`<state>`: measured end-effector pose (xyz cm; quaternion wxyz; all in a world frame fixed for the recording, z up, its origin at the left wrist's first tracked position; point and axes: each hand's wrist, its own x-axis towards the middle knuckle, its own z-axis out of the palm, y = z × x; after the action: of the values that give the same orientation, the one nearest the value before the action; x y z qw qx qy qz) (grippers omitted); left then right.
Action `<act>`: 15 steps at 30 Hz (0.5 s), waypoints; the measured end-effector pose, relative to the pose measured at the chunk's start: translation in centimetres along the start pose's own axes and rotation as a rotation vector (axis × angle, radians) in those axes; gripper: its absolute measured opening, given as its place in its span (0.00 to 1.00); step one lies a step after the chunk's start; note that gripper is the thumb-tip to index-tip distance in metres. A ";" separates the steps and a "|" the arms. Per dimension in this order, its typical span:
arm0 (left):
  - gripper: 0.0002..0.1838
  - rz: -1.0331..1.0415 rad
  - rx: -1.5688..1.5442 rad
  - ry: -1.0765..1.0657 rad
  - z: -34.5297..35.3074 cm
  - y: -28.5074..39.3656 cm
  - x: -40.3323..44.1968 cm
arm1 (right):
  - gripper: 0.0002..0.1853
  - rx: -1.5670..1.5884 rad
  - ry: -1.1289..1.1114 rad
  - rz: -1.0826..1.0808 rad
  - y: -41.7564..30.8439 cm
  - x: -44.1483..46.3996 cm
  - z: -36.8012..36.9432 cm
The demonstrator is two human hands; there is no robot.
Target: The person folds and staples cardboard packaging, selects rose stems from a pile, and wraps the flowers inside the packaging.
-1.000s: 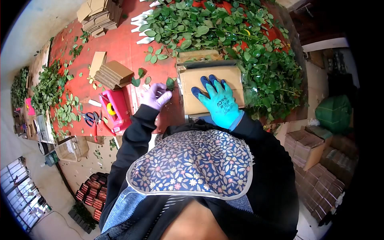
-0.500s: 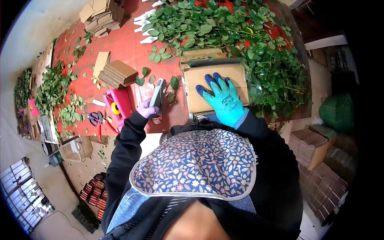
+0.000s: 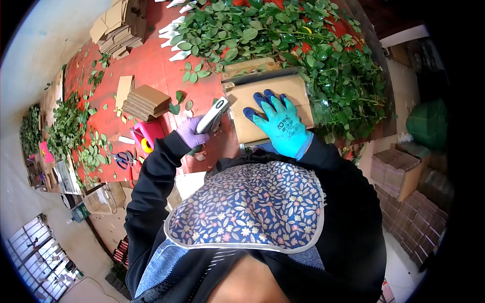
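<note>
Right hand's turquoise glove [image 3: 277,115]: dark print [image 3: 287,126] on the back, logo reads roughly "AD"; smaller characters beside and below too fine to read. Stapler [image 3: 211,116]: dark oval mark [image 3: 220,104], illegible.

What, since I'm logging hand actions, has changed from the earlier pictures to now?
The left hand, showing no tool at first, has taken hold of a stapler-like tool and swung its tip rightward, toward the cardboard. The right hand stays spread on the cardboard.

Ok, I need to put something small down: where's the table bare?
Bare red table lies between the tall cardboard stack and the shorter stack; a narrow strip shows between the left hand and the flat cardboard. Crowded: the right side, under leafy stems.
</note>
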<state>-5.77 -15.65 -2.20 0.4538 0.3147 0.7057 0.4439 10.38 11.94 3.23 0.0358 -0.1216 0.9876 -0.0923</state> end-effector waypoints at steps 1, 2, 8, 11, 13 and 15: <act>0.23 0.013 0.078 -0.021 -0.3 0.2 0.2 | 0.47 0.002 0.000 0.007 0.0 0.0 0.0; 0.23 0.012 0.078 -0.028 -0.5 0.3 0.6 | 0.47 0.012 -0.001 0.005 0.0 0.0 0.0; 0.27 0.086 0.078 -0.138 -0.4 1.2 1.9 | 0.46 0.015 -0.004 0.015 -0.1 -0.3 -0.3; 0.30 0.109 0.026 -0.226 -0.7 1.2 2.5 | 0.45 0.025 0.015 0.023 0.0 -0.3 -0.1; 0.31 0.071 0.158 -0.296 -1.0 1.9 2.8 | 0.45 0.033 0.031 0.028 -0.1 -0.3 0.0; 0.31 0.086 0.177 -0.300 -1.1 2.0 3.0 | 0.45 -0.005 0.005 0.031 -0.1 -0.3 -0.1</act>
<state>-7.87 -12.68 -1.21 0.5049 0.4460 0.6525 0.3470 10.73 11.95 3.41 0.0342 -0.1061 0.9897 -0.0895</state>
